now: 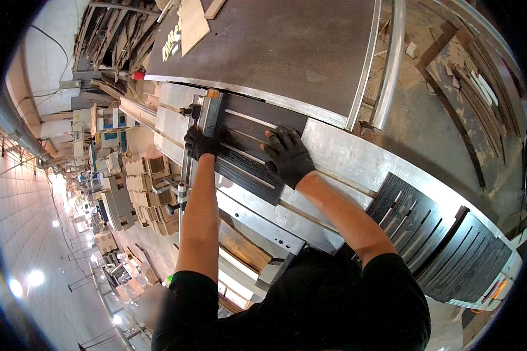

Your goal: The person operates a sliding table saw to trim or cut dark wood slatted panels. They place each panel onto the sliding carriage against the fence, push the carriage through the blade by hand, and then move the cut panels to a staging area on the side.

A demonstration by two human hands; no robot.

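A dark slatted wooden board [240,126] with long pale slots lies on the metal machine table, its left end against a metal fence bar [212,111]. My left hand [201,144], in a black glove with bare fingertips, is curled over the fence bar beside the board's left end. Spread across the board's right part is my right hand [289,157], gloved alike, palm down with the fingers stretched. Part of the slats is hidden under it.
More dark slotted boards [468,251] are stacked at the right. Beyond the long seam is a wide brown tabletop [287,47] with a metal edge. A curved metal rail [390,64] stands at the far right. Stacked wooden pieces [152,193] and scrap wood [111,38] lie left.
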